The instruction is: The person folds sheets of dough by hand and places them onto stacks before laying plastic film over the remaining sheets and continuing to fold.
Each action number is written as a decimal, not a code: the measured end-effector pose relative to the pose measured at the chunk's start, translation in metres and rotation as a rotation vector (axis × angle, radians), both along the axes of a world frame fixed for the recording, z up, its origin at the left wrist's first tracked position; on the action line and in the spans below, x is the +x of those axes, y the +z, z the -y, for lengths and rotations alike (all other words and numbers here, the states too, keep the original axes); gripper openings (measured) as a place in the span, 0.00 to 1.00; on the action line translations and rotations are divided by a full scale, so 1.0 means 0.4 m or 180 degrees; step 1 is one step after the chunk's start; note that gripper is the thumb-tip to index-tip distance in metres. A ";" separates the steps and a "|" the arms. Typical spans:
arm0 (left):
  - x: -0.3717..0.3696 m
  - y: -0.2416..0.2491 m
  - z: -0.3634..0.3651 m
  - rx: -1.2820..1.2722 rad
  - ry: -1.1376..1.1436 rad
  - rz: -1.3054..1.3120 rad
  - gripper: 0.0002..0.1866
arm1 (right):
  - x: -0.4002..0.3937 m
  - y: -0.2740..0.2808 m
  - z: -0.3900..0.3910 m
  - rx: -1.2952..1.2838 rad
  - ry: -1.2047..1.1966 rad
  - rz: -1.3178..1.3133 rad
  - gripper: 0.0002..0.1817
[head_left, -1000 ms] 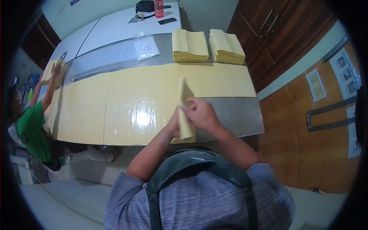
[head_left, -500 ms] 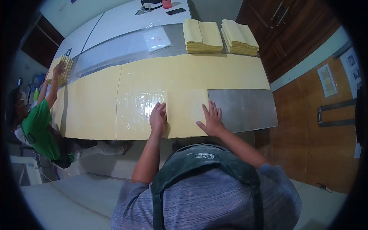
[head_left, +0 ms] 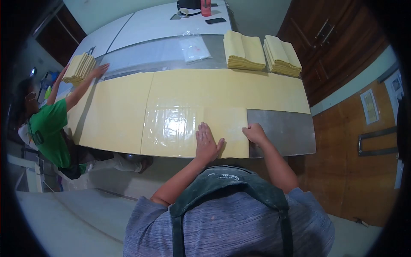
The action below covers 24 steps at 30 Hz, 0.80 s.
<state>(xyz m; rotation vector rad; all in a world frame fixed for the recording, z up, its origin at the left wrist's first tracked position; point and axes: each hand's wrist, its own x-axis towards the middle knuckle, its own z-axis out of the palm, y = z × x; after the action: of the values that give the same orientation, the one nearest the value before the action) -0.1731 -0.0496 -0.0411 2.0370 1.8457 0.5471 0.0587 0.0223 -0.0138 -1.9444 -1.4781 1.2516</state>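
Observation:
A long pale yellow sheet (head_left: 222, 88) covers much of the metal table, its near right part folded over with a straight edge. My left hand (head_left: 207, 143) lies flat on the folded part, fingers spread forward. At that part's right edge, my right hand (head_left: 255, 134) is closed with the fingertips pinching the yellow edge. Clear plastic (head_left: 171, 126), shiny and wrinkled, lies over the yellow surface left of my left hand. Another yellow sheet (head_left: 109, 113) adjoins on the left.
Folded yellow stacks (head_left: 245, 58) (head_left: 282, 62) stand at the back right. A plastic packet (head_left: 195, 48), a phone (head_left: 215, 20) and a red bottle (head_left: 206, 7) lie or stand farther back. A co-worker in green (head_left: 50, 124) reaches around another yellow stack (head_left: 79, 68) at the left.
My left hand has moved right and flattened onto the sheet. My right hand has gone from spread to closed at the edge. The co-worker's near hand has left the stack's top. The view has shifted.

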 end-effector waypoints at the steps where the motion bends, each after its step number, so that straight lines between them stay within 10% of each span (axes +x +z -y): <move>1: -0.001 0.015 -0.004 0.0022 0.0016 -0.0008 0.52 | -0.003 0.021 -0.002 0.0023 0.0411 0.0801 0.15; 7: -0.088 0.122 -0.126 -0.1192 0.0534 0.0597 0.50 | -0.226 0.288 -0.024 0.1201 0.1002 0.0911 0.15; 9: -0.176 0.089 -0.177 -0.2260 0.0603 0.3382 0.47 | -0.357 0.346 -0.017 0.1261 0.0813 -0.0019 0.18; 13: -0.403 -0.065 -0.187 -0.2879 -0.1152 0.5970 0.28 | -0.501 0.339 0.018 0.0840 0.0735 -0.0672 0.28; 14: -0.342 0.160 -0.075 -0.2048 -0.1273 0.7149 0.29 | -0.517 0.319 0.023 0.0668 0.0917 -0.0263 0.34; 18: -0.389 -0.062 -0.092 -0.0261 0.0055 0.5463 0.30 | -0.500 0.058 0.080 0.1773 0.1572 0.1329 0.40; 21: -0.457 -0.106 -0.110 -0.1165 0.0821 0.4648 0.31 | -0.480 0.020 0.106 0.1305 0.2456 0.1699 0.45; 24: -0.601 -0.035 -0.191 -0.1930 0.1107 0.6399 0.31 | -0.480 -0.004 0.094 0.1339 0.2511 0.1789 0.45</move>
<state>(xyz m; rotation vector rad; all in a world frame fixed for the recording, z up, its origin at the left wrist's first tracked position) -0.4136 0.0268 -0.0552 0.1170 0.7075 1.1877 -0.1333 -0.0154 -0.0154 -1.5129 -2.7023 0.5282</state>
